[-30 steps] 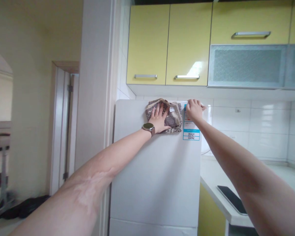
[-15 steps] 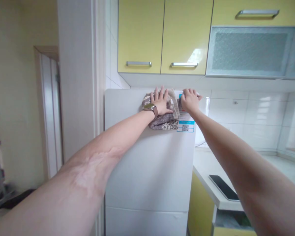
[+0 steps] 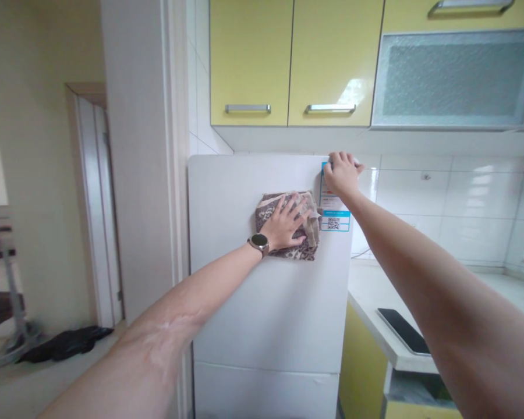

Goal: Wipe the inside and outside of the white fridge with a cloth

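My left hand (image 3: 283, 226), with a watch (image 3: 259, 241) on its wrist, lies flat with fingers spread. It presses a folded brown patterned cloth (image 3: 299, 252) against the upper door of a white refrigerator (image 3: 262, 314). My right hand (image 3: 342, 173) is closed around the refrigerator's top right corner; its fingertips are partly hidden there. Just below that hand, a blue-and-white label (image 3: 335, 221) with a QR code sticks to the door, right of the cloth.
Yellow wall cabinets (image 3: 248, 58) hang above the refrigerator. To the right, a dark flat phone-like device (image 3: 402, 330) rests on the white counter (image 3: 362, 285). A pale door frame (image 3: 142, 145) stands close on the left, and a black bag-like item (image 3: 65, 343) lies on the floor beyond.
My left hand and the cloth have moved down the door from its top edge, and the cloth lies flatter. My right hand stays at the top corner. The view has shifted slightly.
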Available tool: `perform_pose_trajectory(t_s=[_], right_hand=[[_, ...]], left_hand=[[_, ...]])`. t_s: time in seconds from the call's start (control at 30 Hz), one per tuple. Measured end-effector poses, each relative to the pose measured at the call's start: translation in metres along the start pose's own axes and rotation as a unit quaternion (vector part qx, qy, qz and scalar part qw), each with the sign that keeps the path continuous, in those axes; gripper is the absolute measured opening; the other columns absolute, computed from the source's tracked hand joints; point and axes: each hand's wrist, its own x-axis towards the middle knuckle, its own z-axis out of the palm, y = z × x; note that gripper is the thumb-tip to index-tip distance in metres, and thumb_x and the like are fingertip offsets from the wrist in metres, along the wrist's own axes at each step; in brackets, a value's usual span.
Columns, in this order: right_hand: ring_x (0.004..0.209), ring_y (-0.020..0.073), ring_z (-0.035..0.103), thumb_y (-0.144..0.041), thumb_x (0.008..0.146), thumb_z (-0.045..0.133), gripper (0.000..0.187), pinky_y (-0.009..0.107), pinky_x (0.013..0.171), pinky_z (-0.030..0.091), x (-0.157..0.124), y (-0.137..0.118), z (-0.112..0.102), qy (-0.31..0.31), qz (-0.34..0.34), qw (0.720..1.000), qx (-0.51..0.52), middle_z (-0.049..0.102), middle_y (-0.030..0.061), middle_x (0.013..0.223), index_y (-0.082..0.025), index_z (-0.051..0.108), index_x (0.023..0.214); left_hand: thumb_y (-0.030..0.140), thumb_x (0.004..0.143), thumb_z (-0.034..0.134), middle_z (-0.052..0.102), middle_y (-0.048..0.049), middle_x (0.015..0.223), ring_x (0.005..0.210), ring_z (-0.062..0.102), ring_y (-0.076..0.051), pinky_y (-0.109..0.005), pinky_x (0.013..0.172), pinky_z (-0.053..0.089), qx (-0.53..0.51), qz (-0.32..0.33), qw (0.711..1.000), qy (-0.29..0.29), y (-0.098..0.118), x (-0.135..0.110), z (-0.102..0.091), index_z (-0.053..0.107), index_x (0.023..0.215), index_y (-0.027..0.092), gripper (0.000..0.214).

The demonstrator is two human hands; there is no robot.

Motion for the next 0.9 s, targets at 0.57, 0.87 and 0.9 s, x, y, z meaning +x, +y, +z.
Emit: perform_pose_trajectory(t_s=[0.57,0.87,0.9], right_hand=[[0.132,0.0351,0.04,-0.03,0.105,0.023,0.041,0.057,0.104,0.028,-0.003,-0.008,-0.003,-0.016,0.017,1.0,-0.004,0.055,0.0193,0.136,-0.019,0.055,0.129],[0.135,0.03,0.036,-0.025,0.105,0.028,0.038,0.055,0.106,0.022,-0.008,-0.019,-0.018,-0.04,0.036,0.998,0.01,0.051,0.0202,0.142,-0.013,0.053,0.131],[0.135,0.03,0.036,-0.025,0.105,0.03,0.037,0.055,0.106,0.022,-0.008,-0.019,-0.018,-0.04,0.038,0.998,0.009,0.051,0.0203,0.142,-0.013,0.053,0.131]], left_hand=[[0.064,0.097,0.057,0.034,-0.0145,0.167,0.16,0.019,-0.034,-0.054,0.13,0.016,0.024,-0.34,0.937,0.072,-0.178,-0.024,-0.075,0.038,0.16,0.019,0.08],[0.06,0.092,0.058,0.039,-0.0155,0.164,0.163,0.012,-0.035,-0.058,0.132,0.015,0.041,-0.44,0.896,0.042,-0.137,-0.1,-0.039,0.033,0.164,0.022,0.085],[0.056,0.091,0.058,0.039,-0.0169,0.165,0.162,0.012,-0.036,-0.06,0.131,0.014,0.036,-0.448,0.893,0.034,-0.126,-0.112,-0.033,0.032,0.164,0.02,0.086]])
